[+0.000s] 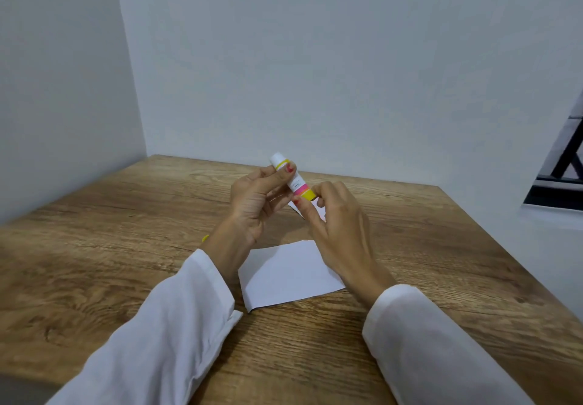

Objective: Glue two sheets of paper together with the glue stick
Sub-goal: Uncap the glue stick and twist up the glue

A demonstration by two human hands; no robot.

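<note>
So, early days: left hand [252,202] grips glue stick [291,177] mid-air above table [110,246], right hand [334,224] pinches its yellow base. Sheet [284,275] lies bare below, second sheet [298,207] peeks behind fingers. Gluing, pressing still ahead, I reckon.

Soft, even light – faint shadows, edges bowed by wide-angle
</note>
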